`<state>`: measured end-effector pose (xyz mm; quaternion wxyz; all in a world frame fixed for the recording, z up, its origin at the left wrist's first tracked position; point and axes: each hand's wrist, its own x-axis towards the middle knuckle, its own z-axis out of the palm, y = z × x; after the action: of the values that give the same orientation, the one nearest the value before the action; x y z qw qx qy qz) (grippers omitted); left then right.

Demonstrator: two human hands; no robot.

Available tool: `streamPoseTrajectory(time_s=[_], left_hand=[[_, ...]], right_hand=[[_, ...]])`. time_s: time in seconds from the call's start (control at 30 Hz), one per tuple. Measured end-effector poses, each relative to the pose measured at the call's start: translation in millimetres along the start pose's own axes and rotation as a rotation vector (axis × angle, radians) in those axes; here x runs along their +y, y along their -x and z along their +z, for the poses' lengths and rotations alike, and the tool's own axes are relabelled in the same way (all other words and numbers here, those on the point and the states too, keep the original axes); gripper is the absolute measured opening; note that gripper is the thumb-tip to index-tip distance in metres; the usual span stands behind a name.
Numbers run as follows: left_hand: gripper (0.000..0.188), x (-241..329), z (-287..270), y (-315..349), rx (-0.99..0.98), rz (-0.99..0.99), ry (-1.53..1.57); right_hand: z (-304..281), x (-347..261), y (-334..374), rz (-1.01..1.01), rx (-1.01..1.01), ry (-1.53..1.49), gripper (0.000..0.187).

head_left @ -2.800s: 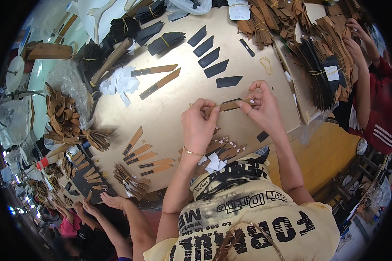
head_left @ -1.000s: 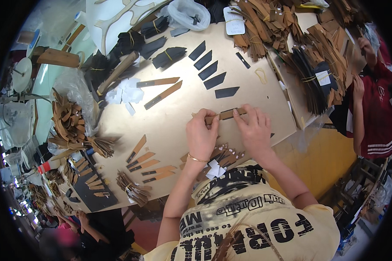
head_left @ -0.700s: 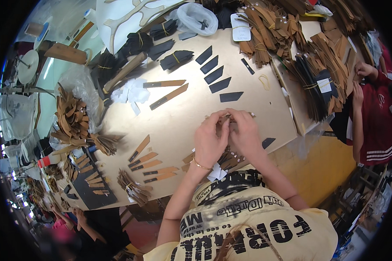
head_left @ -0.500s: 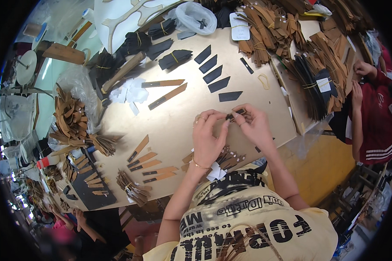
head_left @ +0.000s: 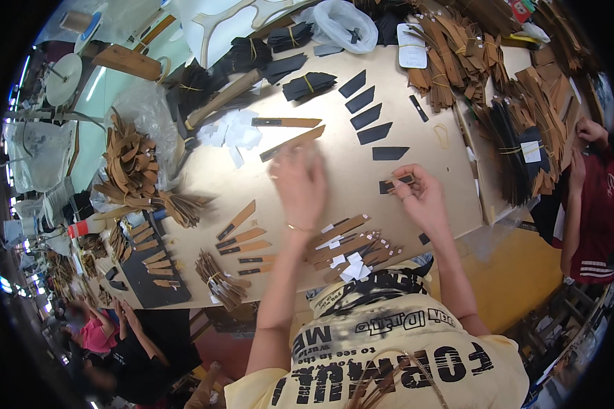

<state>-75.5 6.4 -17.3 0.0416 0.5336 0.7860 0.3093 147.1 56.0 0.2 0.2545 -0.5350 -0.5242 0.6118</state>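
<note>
My right hand (head_left: 421, 198) pinches a small dark strip (head_left: 387, 187) between thumb and fingers, over the right part of the table. My left hand (head_left: 299, 187) is smeared by motion, its fingertips at the lower of two brown leather-like strips with black ends; I cannot tell whether it touches that strip (head_left: 273, 154). The upper strip (head_left: 300, 123) lies just beyond. Several black slant-ended pieces (head_left: 367, 117) form a row farther off. Between my forearms lies a pile of brown strips (head_left: 341, 238) with small white slips on it.
Fanned brown strips (head_left: 242, 240) and a tied bundle (head_left: 218, 283) lie left of my left forearm. White paper pieces (head_left: 228, 133) sit beyond. Bundled brown strips (head_left: 450, 61) crowd the far right, a plastic bag (head_left: 344, 27) the far edge. Another person's hand (head_left: 591, 133) is at the right.
My left hand has left the small dark strip and moved left and away, to the two brown strips. My right hand still holds the small strip. The whole view has shifted somewhat.
</note>
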Motion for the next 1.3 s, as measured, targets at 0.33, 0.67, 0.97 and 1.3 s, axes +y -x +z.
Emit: streamPoseTrajectory(time_s=[0.33,0.67,0.97,1.3], left_hand=[[0.029,-101,-57,-29,0.129,-0.352,-0.213],[0.019,-114,-62,-33,-0.029,-0.519,0.007],[0.02,-135,-59,-35,-0.006,-0.319,-0.026],[0.024,-137,-67,-38,-0.078,-0.291,0.048]], right_hand=[[-1,1,-1,-0.009,0.0,-0.031,0.015],[-2,2,-1,-0.034,-0.013,-0.034,0.015],[-3,1,-1,-0.081,-0.01,0.027,0.015],[0,4,-3,-0.077,-0.021,-0.022,0.014]])
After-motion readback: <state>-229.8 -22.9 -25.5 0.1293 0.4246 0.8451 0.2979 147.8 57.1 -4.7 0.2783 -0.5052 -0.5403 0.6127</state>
